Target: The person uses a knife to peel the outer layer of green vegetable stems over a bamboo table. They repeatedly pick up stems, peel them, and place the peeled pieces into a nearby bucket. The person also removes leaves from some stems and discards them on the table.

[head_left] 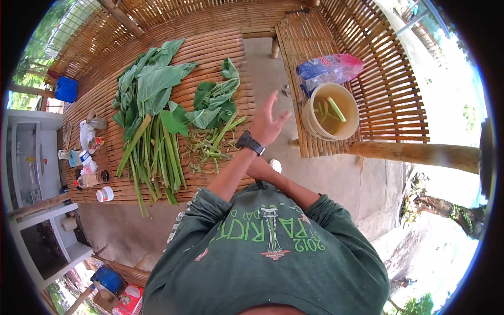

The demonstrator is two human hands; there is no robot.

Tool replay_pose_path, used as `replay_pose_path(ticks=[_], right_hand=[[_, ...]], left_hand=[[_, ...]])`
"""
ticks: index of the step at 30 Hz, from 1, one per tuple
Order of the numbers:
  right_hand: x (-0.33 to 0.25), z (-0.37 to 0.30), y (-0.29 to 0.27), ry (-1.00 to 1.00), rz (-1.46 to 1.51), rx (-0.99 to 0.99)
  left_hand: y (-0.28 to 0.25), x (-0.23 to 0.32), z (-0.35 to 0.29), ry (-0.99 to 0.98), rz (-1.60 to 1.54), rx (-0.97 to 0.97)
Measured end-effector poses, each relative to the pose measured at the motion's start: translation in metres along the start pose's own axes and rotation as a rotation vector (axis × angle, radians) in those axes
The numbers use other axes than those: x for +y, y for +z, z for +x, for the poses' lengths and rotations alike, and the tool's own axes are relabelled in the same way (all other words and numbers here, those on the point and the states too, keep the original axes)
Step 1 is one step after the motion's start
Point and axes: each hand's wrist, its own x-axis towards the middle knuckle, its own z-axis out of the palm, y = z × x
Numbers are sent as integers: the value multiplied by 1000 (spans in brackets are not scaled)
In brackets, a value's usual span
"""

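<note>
My left hand (pixel 268 125), with a black watch (pixel 250 143) on its wrist, reaches forward past the slatted table's edge. Its fingers are spread, with nothing in them. My right hand (pixel 259 168) is crossed under the left wrist, and its fingers are mostly hidden. A short dark strip (pixel 259 184) shows below it; whether the hand grips it I cannot tell. Left of my hands, long green stalks (pixel 157 152) with large leaves (pixel 152 84) lie in a bundle. Closer to my left hand are a smaller leafy bunch (pixel 212 105) and a scatter of thin peelings (pixel 207 152).
A beige bucket (pixel 310 118) holding cut green stalk pieces (pixel 336 109) in liquid stands on the bamboo bench (pixel 315 147) to the right. Behind it lies a pink-and-blue plastic bag (pixel 333 69). Bottles (pixel 93 178) and a white-lidded jar (pixel 105 194) line the table's left side.
</note>
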Motion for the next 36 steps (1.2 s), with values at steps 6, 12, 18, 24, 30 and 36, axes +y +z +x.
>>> replay_pose_path(ticks=[6,12,18,24,30,36], right_hand=[[-61,9,-22,254,-448,-269],[-67,23,-18,-20,-685,-394],[-76,46,-21,-73,-775,-530],[-60,53,-34,67,-602,-377],[-57,59,-42,127,-541,-263],[-67,71,-55,178,-356,-171]], left_hand=[[-73,-138,-30,-267,981,42],[-76,-227,-40,-356,947,1],[-92,-203,-40,-335,777,131],[-159,-120,-59,-126,222,666],[-227,-81,-87,-215,49,920],[-250,-82,-124,-346,-704,964]])
